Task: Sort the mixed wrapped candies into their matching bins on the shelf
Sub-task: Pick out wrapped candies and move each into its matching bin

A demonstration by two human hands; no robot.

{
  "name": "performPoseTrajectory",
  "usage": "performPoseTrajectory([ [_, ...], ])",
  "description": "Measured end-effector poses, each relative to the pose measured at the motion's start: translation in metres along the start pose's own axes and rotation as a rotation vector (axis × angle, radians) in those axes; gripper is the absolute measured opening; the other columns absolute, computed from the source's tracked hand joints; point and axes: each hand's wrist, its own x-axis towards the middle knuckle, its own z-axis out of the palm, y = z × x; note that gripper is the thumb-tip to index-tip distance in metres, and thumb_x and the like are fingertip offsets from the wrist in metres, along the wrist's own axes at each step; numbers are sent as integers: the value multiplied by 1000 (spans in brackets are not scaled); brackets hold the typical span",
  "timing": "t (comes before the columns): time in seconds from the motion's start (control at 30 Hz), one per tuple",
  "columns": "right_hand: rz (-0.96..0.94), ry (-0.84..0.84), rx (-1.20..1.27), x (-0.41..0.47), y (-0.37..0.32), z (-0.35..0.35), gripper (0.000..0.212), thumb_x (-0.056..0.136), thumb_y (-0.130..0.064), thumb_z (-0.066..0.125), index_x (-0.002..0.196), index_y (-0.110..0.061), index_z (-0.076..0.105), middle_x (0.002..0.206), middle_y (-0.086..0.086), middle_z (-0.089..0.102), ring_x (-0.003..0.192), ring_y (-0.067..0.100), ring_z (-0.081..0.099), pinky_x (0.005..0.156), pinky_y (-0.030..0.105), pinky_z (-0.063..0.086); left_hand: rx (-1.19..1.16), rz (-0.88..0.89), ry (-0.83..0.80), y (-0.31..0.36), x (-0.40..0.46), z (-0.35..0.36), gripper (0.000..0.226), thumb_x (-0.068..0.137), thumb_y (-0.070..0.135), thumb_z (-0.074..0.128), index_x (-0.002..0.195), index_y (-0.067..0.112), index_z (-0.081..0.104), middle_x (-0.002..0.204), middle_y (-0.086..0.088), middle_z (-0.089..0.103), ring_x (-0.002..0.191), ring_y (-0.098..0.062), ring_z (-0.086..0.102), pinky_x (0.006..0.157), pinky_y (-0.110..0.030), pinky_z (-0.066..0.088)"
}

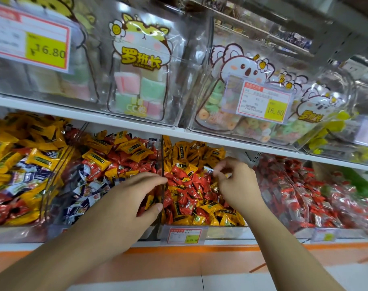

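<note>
Two shelves: a white upper shelf (124,120) carries clear boxes of pastel sweets, well above the fingers; the lower tier holds the clear plastic bins of wrapped candies that both hands reach into.
Middle bin (120,164): under and beyond the left fingers, a mix of red, yellow and dark blue-and-white wrapped candies.
Right-hand bin (199,222): below the right fingers, heaped with red and yellow wrapped candies (191,194); a clear divider wall (162,156) parts it from the middle bin.
Left hand (134,198): its fingers are curved over the divider wall, fingertips touching the candies right at that wall, thumb lower down against the wall's near edge; whether a candy is held inside the curl, I cannot tell.
Right hand (235,183): raised just above the heap, fingertips curled together and pinching a small pale piece (210,170), too blurred to identify.
Price tag (184,236): red-and-yellow, on the bin front, below both hands.
</note>
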Motion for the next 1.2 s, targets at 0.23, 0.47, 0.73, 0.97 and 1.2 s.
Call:
performPoseTrajectory([
  [0.23, -145, -383, 393, -44, -91, 4, 15, 93, -11, 73, 83, -23, 72, 77, -3, 65, 69, 4, 57, 64, 18, 48, -90, -125, 143, 9, -4, -19, 33, 88, 45, 75, 117, 51, 62, 100, 35, 65, 98, 23, 55, 77, -7, 46],
  [0.47, -171, -450, 349, -51, -100, 20, 21, 95, -10, 68, 107, -25, 76, 94, -10, 72, 88, 3, 68, 83, 26, 60, 206, -235, 166, -7, -14, -33, 32, 91, 32, 75, 121, 43, 66, 97, 21, 71, 51, 3, 52, 45, -9, 33],
  [0.73, -35, -182, 226, -25, -45, 0, 33, 95, 2, 59, 101, -26, 75, 89, -13, 73, 80, -5, 64, 63, 7, 47, 187, -54, -5, -10, -9, -18, 58, 102, 45, 54, 154, 51, 30, 158, 37, 25, 137, 16, 25, 109, -10, 19],
  [0.97, -117, -409, -62, -21, -24, -4, 39, 88, -30, 81, 123, -40, 68, 107, -24, 64, 96, -4, 59, 79, 10, 45, 155, -13, -186, -2, -8, 0, 62, 104, 54, 46, 154, 64, 11, 152, 54, -8, 146, 19, 0, 117, -15, 7],
  [1.2, -172, -510, -222, -22, -20, 19, 69, 74, -47, 89, 137, -47, 59, 129, -10, 57, 120, 12, 53, 104, 33, 47, 138, -15, -155, -3, -8, 0, 58, 103, 52, 48, 152, 65, 20, 153, 53, 2, 147, 18, 9, 120, -21, 15],
])
